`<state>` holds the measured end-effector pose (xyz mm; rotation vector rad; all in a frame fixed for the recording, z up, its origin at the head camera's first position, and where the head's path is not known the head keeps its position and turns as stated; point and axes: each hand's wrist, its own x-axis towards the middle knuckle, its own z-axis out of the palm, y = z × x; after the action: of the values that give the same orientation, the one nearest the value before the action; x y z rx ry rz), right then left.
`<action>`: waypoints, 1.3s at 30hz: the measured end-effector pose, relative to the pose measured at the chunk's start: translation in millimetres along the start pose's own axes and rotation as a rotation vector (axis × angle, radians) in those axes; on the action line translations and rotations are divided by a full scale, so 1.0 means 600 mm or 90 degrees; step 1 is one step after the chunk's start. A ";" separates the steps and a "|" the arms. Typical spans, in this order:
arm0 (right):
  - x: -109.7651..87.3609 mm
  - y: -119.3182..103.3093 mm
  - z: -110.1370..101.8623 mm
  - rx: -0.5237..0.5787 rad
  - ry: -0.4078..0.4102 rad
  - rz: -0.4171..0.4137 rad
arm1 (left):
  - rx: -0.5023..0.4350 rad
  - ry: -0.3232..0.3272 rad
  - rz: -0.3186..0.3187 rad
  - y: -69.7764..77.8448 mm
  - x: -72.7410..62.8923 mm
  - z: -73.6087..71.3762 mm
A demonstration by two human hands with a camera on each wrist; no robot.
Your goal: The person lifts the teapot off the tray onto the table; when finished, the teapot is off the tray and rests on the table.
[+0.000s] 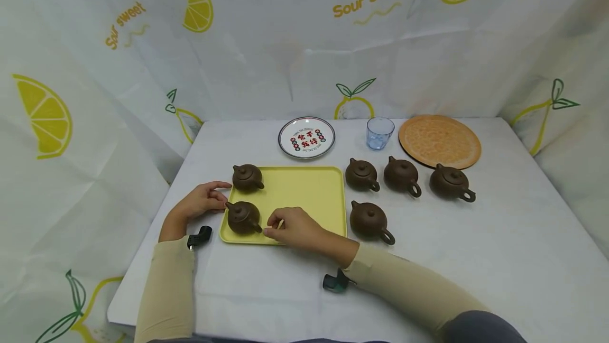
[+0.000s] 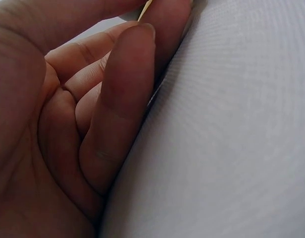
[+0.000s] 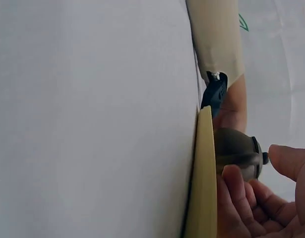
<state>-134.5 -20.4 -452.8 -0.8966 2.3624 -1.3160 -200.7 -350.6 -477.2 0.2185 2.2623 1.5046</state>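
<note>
Two brown teapots stand on the left side of a yellow tray [image 1: 304, 189]: a rear teapot [image 1: 246, 178] and a front teapot [image 1: 243, 217]. My left hand [image 1: 202, 200] lies at the tray's left edge, its fingertips close to both teapots; the head view does not settle whether they touch. In the left wrist view its fingers [image 2: 122, 84] are bent loosely near the white cloth. Beside the front teapot's handle is my right hand [image 1: 297, 229], over the tray's front edge. In the right wrist view, its thumb and fingers [image 3: 234, 181] are apart, near the teapot.
Several more brown teapots stand right of the tray, among them a front one [image 1: 370, 220] and a far right one [image 1: 449, 182]. Behind are a printed plate [image 1: 306, 138], a blue glass [image 1: 379, 134] and a round wood-coloured board [image 1: 440, 141]. White cloth covers the table [image 1: 499, 258].
</note>
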 end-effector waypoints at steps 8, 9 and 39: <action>0.041 -0.006 0.034 -0.007 0.024 0.045 | 0.014 0.009 -0.007 0.001 -0.001 0.002; 0.044 -0.007 0.037 -0.011 0.020 0.046 | 0.014 0.011 -0.008 0.001 -0.001 0.002; -0.036 -0.014 -0.016 0.054 0.090 0.047 | 0.001 -0.007 0.015 -0.004 0.001 0.000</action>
<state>-119.6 -3.2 -441.6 -0.7075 2.3986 -1.4821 -200.9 -351.5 -479.2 0.2546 2.2594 1.5101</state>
